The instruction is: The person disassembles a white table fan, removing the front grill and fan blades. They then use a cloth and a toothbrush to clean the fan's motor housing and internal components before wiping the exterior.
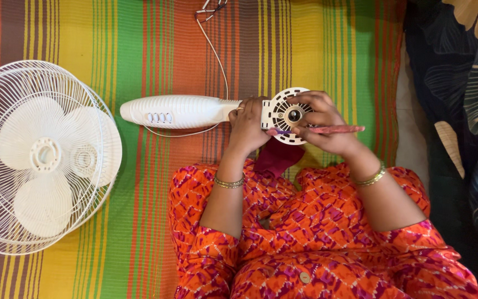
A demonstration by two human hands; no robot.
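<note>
Orange-and-magenta patterned clothing (316, 243) fills the lower part of the view, nearest the camera, with both forearms reaching out from it, each wearing gold bangles at the wrist; beyond them the left hand (245, 127) is wrapped around the neck of a white fan motor housing (179, 111), fingers closed where the long body meets its round front end, a ring showing on one finger; the right hand (323, 123) curls over that round front plate (286, 114), a slotted white disc with a dark shaft hub at its middle, and it also pinches a pink-handled screwdriver (336, 129) that lies across the fingers, handle pointing away to the right, tip hidden near the lower edge of the plate; the housing lies flat, its tapered tail pointing left with a row of small oval buttons on it, and a thin white cord (217, 55) runs from it up to the top edge of the view; a piece of dark red cloth (276, 158) sits just under the hands; well apart to the left rest the white wire fan guards (6, 166) with the three-bladed white fan blade (45, 155) inside them; everything lies on a striped mat (139, 44) of green, yellow, orange and brown; dark leaf-patterned fabric (460, 83) borders the right side.
</note>
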